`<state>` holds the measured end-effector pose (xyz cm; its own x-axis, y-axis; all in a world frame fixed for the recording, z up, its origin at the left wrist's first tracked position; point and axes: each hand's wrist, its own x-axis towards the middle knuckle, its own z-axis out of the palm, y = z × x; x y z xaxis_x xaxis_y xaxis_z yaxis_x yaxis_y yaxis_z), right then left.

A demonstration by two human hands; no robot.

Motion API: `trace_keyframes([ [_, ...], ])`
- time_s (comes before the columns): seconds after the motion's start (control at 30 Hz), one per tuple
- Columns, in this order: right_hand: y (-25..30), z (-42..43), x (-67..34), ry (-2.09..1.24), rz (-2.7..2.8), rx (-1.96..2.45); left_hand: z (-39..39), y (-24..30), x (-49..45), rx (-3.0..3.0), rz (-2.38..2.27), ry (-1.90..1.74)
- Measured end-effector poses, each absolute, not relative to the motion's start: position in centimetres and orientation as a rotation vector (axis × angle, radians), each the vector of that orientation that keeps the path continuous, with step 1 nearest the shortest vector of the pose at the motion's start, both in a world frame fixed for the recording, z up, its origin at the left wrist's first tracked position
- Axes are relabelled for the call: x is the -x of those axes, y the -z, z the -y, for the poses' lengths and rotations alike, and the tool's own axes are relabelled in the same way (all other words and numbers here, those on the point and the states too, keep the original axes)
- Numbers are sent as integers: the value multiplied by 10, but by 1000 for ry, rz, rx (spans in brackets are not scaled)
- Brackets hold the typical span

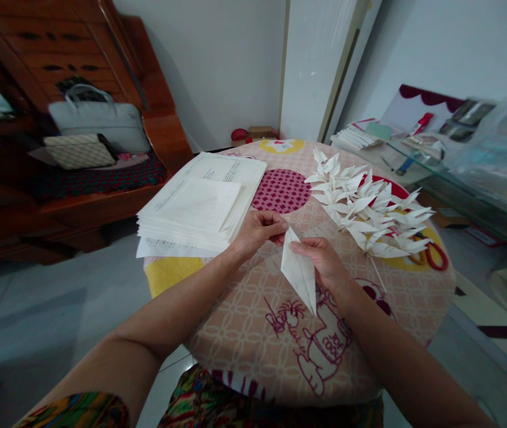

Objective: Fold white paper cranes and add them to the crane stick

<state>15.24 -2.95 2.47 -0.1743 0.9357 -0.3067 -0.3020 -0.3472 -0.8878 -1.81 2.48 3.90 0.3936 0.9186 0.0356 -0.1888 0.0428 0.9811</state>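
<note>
A white folded paper (298, 270), long and diamond-shaped with a crease down its length, is held above the round table. My right hand (324, 258) is closed on its right side, thumb on top. At its upper tip my left hand (262, 229) is closed in a pinch, the fingers touching the paper's end. Many folded paper cranes (364, 205) lie crowded together to the right, beyond my right hand. Beyond my left wrist sits a thick stack of printed paper sheets (239, 163), with smaller white squares (200, 205) on top.
A patterned cloth (244, 321) covers the round table (217, 351). Red-handled scissors (437, 257) lie at the right edge by the cranes. A glass-topped stand (471, 190) with papers and a plastic bag (498, 142) adjoins on the right. A wooden bench (168, 134) holds bags at left.
</note>
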Motion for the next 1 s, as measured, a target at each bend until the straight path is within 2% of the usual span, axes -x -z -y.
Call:
trace_keyframes([
  [1.0,-18,28,-154,-1659,933,1143,-27,-39,20,-1249,-877,-917],
])
